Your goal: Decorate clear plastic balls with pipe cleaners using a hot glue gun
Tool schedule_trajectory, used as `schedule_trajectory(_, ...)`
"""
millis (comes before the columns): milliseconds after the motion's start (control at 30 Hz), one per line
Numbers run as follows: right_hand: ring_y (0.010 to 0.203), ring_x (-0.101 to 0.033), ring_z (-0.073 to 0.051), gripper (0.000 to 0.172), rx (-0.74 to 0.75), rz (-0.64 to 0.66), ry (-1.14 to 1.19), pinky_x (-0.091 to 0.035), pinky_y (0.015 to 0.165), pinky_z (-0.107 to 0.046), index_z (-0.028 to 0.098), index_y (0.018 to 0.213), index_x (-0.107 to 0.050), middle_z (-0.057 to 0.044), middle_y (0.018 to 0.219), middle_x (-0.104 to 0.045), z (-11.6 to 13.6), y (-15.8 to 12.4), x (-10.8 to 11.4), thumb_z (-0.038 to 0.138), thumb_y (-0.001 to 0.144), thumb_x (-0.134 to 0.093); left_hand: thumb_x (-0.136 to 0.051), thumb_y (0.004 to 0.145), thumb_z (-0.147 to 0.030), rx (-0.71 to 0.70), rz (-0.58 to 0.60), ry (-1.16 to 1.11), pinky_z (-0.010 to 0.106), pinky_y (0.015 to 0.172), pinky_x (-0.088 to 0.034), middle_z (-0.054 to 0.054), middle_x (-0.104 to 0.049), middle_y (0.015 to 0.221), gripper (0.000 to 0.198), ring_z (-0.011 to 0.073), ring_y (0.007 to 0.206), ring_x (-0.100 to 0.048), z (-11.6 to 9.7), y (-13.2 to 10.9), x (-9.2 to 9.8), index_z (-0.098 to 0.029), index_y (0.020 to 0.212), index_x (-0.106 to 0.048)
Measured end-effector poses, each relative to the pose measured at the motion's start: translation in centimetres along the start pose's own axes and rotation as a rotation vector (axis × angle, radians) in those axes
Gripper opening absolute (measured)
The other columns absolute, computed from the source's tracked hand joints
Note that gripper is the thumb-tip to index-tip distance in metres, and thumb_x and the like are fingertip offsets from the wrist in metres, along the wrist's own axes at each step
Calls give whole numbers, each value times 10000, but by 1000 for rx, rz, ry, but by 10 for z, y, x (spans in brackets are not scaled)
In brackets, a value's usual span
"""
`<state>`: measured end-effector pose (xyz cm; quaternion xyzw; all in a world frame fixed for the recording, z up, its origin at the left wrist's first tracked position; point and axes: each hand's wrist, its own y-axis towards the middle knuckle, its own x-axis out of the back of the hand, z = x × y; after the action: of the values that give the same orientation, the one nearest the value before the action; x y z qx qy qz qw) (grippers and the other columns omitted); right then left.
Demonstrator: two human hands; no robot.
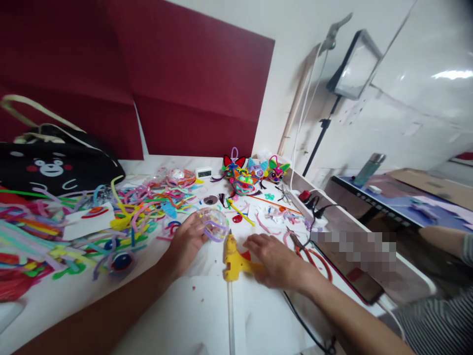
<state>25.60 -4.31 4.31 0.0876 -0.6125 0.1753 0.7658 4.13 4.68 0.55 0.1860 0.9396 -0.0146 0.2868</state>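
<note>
Beyond the hands, near the far right corner of the bench, four pipe-cleaner animal ornaments look finished, with coloured ears and trimmed faces. The clear plastic ball is at the middle of the bench, in the left hand, its fingers clamped on the ball's left side. A purple strip runs round it; I see no ears or face on it yet, so this piece seems at an early stage — most of the trimming apparently left. The right hand lies over the grip of the yellow glue gun; I cannot tell whether its fingers are closed round it. Loose pipe cleaners fill the bench toward its left edge — plenty of material unused.
</note>
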Motion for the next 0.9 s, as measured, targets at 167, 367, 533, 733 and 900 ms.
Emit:
schedule_trajectory(167, 1173, -568, -347, 525, -77, 41, -77, -463, 1007, -489, 101, 1290, -589, -181, 1315, -598, 8, -2, -20, 214, 777, -590, -757, 715, -299, -29, -13, 16, 399, 899, -511, 92, -721, 1091, 384, 266, 1045, -654, -1, -2, 0, -206, 1077, -671)
schedule_trajectory(367, 1080, -586, -356, 487, -77, 37, -150, -484, 960, -489, 69, 1256, -602, -196, 1192, -618, 19, 4, -23, 166, 780, -566, -739, 752, -286, -49, 0, 23, 390, 935, -497, 88, -713, 1107, 372, 256, 1071, -644, -2, 0, 4, -205, 1108, -666)
schedule_trajectory(533, 988, -612, -306, 401, -88, -43, -111, -499, 878, -420, 98, 1169, -622, -178, 1135, -605, 12, 5, -25, 124, 778, -537, -743, 749, -279, -51, -5, 43, 374, 905, -513, 98, -720, 1105, 407, 255, 1059, -654, -2, 1, 7, -194, 1138, -658)
schedule_trajectory(733, 906, -598, -217, 490, -73, -181, 218, -466, 768, -313, 168, 1128, -589, -90, 1096, -572, -16, -8, -11, 45, 655, -549, -749, 752, -286, -77, -16, 48, 381, 885, -528, 83, -709, 1107, 431, 242, 1027, -659, -1, 3, 9, -198, 1161, -644)
schedule_trajectory(900, 701, -497, -145, 364, -71, -243, 648, -358, 614, -259, 203, 1024, -591, 0, 857, -573, -32, -20, 6, 86, 680, -583, -781, 722, -303, -71, -41, 71, 358, 862, -525, 75, -701, 1073, 451, 236, 1008, -656, 3, 7, 13, -202, 1141, -649)
